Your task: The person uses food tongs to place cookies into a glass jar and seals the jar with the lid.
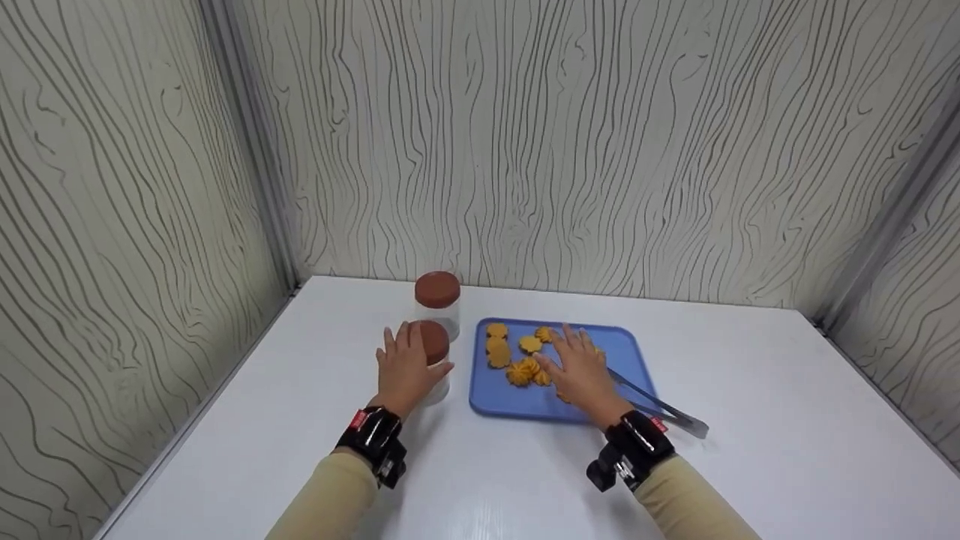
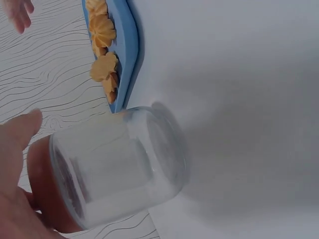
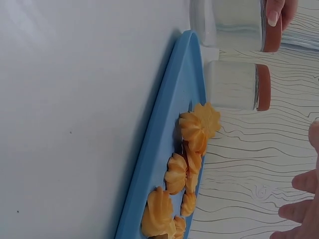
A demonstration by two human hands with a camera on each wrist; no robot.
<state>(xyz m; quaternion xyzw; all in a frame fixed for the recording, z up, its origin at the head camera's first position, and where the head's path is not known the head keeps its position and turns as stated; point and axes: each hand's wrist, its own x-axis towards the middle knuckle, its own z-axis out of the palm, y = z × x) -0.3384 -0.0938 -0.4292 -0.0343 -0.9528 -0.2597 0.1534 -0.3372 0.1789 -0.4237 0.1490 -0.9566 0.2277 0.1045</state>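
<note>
My left hand (image 1: 406, 373) is at the red-brown lid (image 1: 433, 341) of the nearer clear jar (image 2: 109, 169), fingers spread over its left side and thumb out to the right. No contents show inside that jar. Over the blue tray (image 1: 510, 403) my right hand (image 1: 585, 373) hovers with spread, relaxed fingers and nothing in it. Ridged golden cookies (image 1: 519, 373) lie on the tray in loose groups, some hidden under this hand. Metal tongs (image 1: 679, 418) rest across the tray's right edge, partly covered by the right hand and wrist.
A second clear jar with a red-brown lid (image 1: 437, 289) stands just behind the first, left of the tray. Wood-patterned panels (image 1: 525, 150) rise behind the white table (image 1: 247, 420) and along both sides.
</note>
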